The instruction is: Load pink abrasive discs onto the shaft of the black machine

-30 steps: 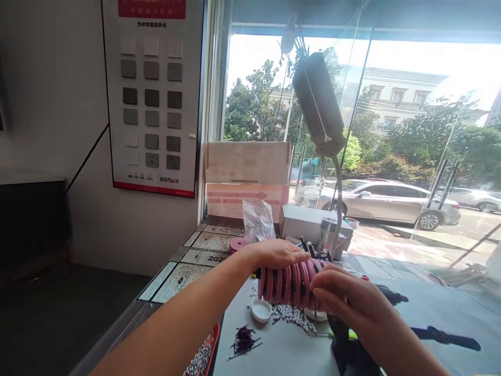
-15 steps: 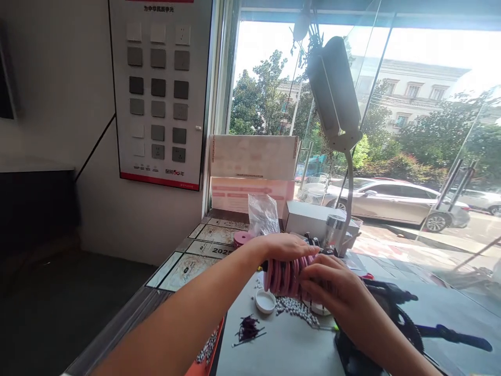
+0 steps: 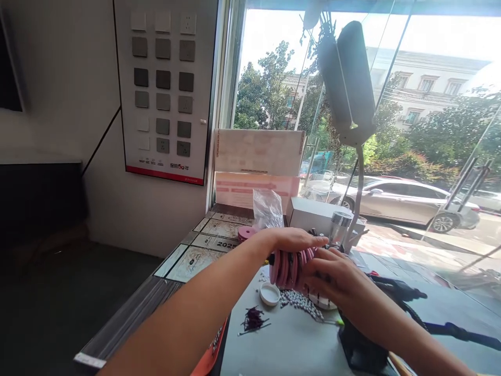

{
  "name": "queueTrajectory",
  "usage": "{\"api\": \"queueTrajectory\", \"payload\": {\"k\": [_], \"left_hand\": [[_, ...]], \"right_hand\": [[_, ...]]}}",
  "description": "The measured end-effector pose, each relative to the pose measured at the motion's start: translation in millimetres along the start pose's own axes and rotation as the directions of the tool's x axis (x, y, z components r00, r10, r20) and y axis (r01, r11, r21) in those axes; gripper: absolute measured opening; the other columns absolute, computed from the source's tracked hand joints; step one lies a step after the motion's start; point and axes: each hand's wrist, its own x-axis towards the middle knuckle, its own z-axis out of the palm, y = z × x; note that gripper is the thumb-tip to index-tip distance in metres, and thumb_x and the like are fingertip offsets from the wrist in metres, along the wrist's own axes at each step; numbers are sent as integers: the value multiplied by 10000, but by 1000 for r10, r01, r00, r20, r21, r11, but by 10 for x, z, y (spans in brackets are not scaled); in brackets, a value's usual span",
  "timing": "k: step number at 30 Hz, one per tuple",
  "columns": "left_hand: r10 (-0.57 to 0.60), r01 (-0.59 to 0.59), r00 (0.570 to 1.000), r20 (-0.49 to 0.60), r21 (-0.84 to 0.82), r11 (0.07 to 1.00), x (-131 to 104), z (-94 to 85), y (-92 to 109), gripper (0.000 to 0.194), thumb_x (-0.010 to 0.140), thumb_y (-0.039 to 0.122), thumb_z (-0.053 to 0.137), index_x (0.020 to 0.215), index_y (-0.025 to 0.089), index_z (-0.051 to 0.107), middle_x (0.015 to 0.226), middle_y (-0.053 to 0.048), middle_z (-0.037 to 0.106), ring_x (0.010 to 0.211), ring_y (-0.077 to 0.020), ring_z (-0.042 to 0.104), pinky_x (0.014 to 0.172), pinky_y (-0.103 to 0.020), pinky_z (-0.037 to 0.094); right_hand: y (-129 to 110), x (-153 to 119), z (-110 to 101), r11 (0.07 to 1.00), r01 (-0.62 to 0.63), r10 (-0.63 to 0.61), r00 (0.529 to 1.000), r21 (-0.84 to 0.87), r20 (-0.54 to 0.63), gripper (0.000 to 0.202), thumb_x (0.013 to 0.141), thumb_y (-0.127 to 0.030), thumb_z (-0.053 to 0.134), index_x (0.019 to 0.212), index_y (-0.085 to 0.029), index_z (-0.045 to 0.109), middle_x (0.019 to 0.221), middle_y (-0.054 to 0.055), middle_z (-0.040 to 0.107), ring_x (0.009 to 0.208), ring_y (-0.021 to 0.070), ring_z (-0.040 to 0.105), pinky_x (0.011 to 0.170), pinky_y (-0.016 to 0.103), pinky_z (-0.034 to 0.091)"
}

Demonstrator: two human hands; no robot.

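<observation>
A row of pink discs (image 3: 287, 269) stands side by side over the table, with dark gaps between them. My left hand (image 3: 299, 239) lies across the top of the discs, its fingers stretched to the right. At their right side, my right hand (image 3: 331, 269) has its fingers curled around the discs. Below them are a small white lid (image 3: 270, 294), many silvery beads (image 3: 299, 304) and a pile of dark, thin pieces (image 3: 253, 318). The underside of my left hand is hidden.
An orange tray (image 3: 209, 360) is at the lower left. Behind the hands stand a clear plastic bag (image 3: 268, 209), a white box (image 3: 311, 215), a clear cup (image 3: 340, 227) and a lamp (image 3: 346, 83). Black equipment (image 3: 362, 339) lies at the right.
The view has shifted, so the surroundings appear slightly right and higher. Both hands stay at the pink discs; my right fingers have moved slightly against them.
</observation>
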Motion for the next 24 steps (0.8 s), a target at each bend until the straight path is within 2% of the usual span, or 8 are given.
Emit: {"api": "queueTrajectory", "payload": {"k": [6,11,18,24], "left_hand": [[-19,18,1000,-7,-19,1000,3,18,12,700,822,607,217,1183,80,503,1289,-147,457,1127,-248,453,971,-384,321],[-28,28,1000,-12,-26,999,-23,12,24,711,802,626,237,1175,84,507,1278,-143,467,1114,-255,461,980,-394,312],[-52,52,998,-18,-28,998,-79,16,70,726,781,653,237,1174,107,510,1292,-126,457,1120,-252,455,985,-398,306],[-29,29,999,-20,0,1000,-42,10,46,705,801,632,226,1173,107,513,1301,-127,451,1143,-243,441,990,-373,301]], "right_hand": [[17,-18,17,998,22,-20,999,-66,30,192,848,-317,468,731,-228,591,856,38,559,867,230,469,752,390,363],[54,-38,54,993,51,-51,999,-111,5,172,842,-300,470,738,-238,591,846,38,559,840,231,478,746,401,372],[99,-86,174,986,35,-53,993,-161,-109,166,827,-303,496,689,-245,568,853,29,562,798,228,476,712,379,379],[67,-77,158,962,19,-76,977,-271,-199,184,785,-264,549,632,-221,457,742,11,541,711,208,463,645,341,368]]}}
